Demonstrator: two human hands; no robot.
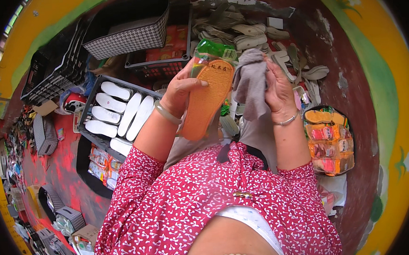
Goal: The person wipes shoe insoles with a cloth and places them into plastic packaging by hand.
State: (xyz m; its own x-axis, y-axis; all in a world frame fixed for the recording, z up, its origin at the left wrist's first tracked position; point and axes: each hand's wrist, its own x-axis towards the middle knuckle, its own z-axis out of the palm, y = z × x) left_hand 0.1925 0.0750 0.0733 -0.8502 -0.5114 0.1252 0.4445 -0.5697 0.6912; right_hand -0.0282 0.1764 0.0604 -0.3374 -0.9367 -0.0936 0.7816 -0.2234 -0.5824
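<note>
An orange-brown insole [210, 96] stands nearly upright in front of me, handwriting on its upper end. My left hand [179, 92] is closed on its left edge, the thumb lying across its face. Behind the insole's top shows clear packaging with a green header [218, 49], seemingly in the same grip. My right hand [279, 90] is closed round a crumpled grey cloth [250, 84]. The cloth hangs down close to the insole's right side; whether the two touch I cannot tell. Some of the right fingers are hidden behind the cloth.
At the left is a dark crate [91, 132] of white insoles [130, 114]. Behind it stand a houndstooth basket [129, 41] and stacked black crates [63, 75]. Loose grey and beige insoles [250, 36] lie heaped ahead by the wall. A container of orange packets [327, 148] sits right.
</note>
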